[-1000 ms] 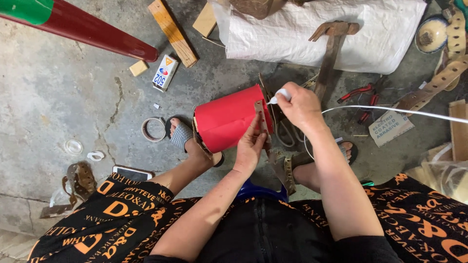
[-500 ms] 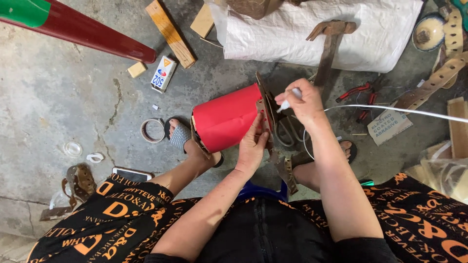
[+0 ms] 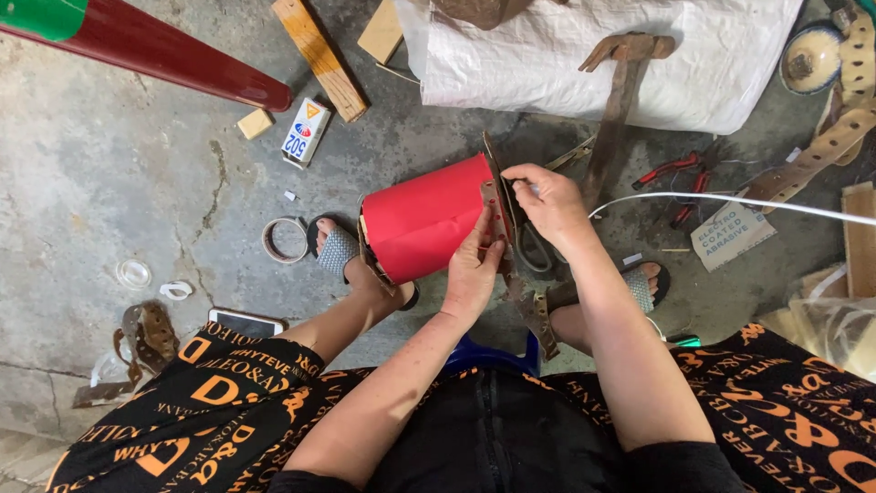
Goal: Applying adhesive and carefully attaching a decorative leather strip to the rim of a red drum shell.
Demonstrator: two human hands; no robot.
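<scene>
Seated over a concrete floor (image 3: 137, 183), a person's left hand (image 3: 472, 269) clamps a red roll (image 3: 424, 217) at centre frame while the right hand (image 3: 547, 203), at three o'clock, pinches its brown perforated strip (image 3: 494, 205), apparently mid-fitting, which calls for careful alignment

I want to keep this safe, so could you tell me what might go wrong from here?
1. The left hand steadies the red rolled sheet right beside the perforated brown strip the right hand works on; its fingers could be nicked.
2. The white cable beside the right forearm might snag.
</scene>
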